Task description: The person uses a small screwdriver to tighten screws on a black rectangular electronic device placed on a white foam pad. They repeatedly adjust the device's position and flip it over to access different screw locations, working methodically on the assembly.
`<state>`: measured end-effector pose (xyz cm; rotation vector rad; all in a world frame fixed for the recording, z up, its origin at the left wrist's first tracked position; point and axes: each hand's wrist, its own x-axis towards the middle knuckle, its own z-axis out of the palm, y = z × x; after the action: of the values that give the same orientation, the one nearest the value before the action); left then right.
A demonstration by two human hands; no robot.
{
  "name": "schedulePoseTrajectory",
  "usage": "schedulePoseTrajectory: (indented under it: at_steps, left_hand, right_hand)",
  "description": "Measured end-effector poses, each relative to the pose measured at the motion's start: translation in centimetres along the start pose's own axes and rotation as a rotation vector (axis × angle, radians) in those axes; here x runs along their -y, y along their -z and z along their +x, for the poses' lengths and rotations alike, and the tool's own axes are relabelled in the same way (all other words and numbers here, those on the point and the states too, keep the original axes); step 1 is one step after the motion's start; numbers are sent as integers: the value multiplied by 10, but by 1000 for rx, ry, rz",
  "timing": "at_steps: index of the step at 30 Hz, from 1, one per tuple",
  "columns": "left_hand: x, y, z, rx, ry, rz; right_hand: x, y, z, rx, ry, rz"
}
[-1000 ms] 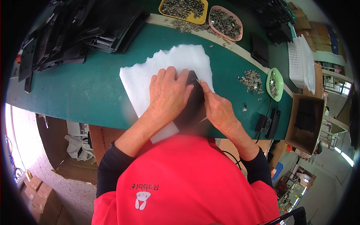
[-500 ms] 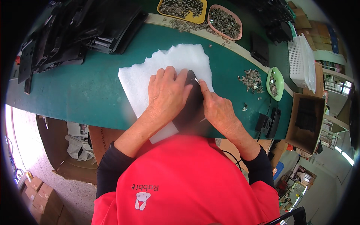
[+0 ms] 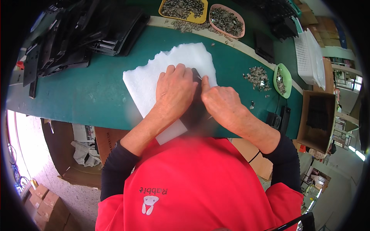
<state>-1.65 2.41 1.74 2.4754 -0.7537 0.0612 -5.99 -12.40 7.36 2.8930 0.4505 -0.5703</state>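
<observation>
A dark flat plastic panel (image 3: 195,115) lies on a white foam sheet (image 3: 140,82) with one ragged edge, at the front of the green table. My left hand (image 3: 174,91) presses on the panel with bent fingers and holds it down. On the panel's right side is my right hand (image 3: 222,102), its index finger stretched along the panel's far edge and the other fingers curled in. A thin pale sliver shows by that fingertip, and another below the palm. What my right hand grips is mostly hidden.
Small metal clips fill a yellow tray (image 3: 204,17), a pink tray (image 3: 242,29) and a green bowl (image 3: 288,77). A loose clip pile (image 3: 257,78) lies left of the bowl. Black panels (image 3: 127,30) are stacked far left. A black device (image 3: 284,118) sits at the right edge.
My right hand has turned and shifted slightly left, closer to my left hand, with its elbow swung outward. The left hand still rests on the panel.
</observation>
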Motion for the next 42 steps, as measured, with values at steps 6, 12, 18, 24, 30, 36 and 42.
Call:
schedulePoseTrajectory:
  at_steps: [6,12,18,24,30,36,42]
  left_hand:
    - [-4,9,7,101,103,-35]
    - [-2,26,14,277,166,-156]
    - [-6,20,14,289,173,-157]
    - [-26,38,31,358,183,-99]
    - [6,22,20,271,186,-275]
    - [5,18,14,230,205,-314]
    - [5,19,14,253,240,-302]
  right_hand:
    - [-9,-4,1,-152,70,-47]
    - [-33,21,9,19,65,56]
    - [-9,27,8,141,48,-11]
    - [2,0,5,-37,8,-41]
    - [-40,4,10,-69,45,195]
    - [-40,-7,9,-81,6,321]
    - [-40,-8,10,-62,5,408]
